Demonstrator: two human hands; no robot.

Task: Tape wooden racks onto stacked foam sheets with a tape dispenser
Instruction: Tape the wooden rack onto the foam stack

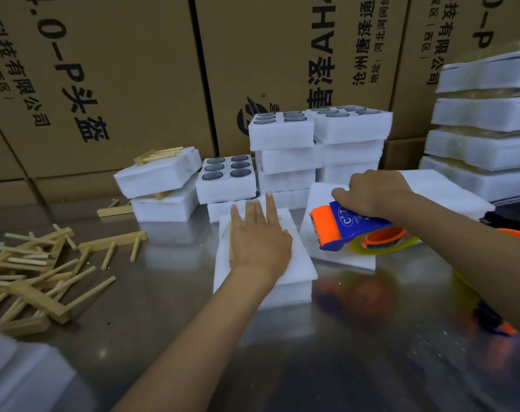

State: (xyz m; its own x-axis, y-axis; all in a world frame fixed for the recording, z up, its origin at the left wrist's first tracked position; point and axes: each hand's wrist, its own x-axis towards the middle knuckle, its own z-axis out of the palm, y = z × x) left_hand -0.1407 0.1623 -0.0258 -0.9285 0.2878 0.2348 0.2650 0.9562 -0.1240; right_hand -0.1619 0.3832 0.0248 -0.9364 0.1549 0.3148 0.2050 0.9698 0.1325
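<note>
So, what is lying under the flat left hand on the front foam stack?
The left hand presses a wooden rack onto the foam stack. Only one strip by the little finger and a tip right of the fingers show; the palm covers the rest.

2 bare forearms reach into view, with no sleeve, glove, watch or ring showing on the left hand (pixel 260 239) or the right hand (pixel 371 193).
</note>
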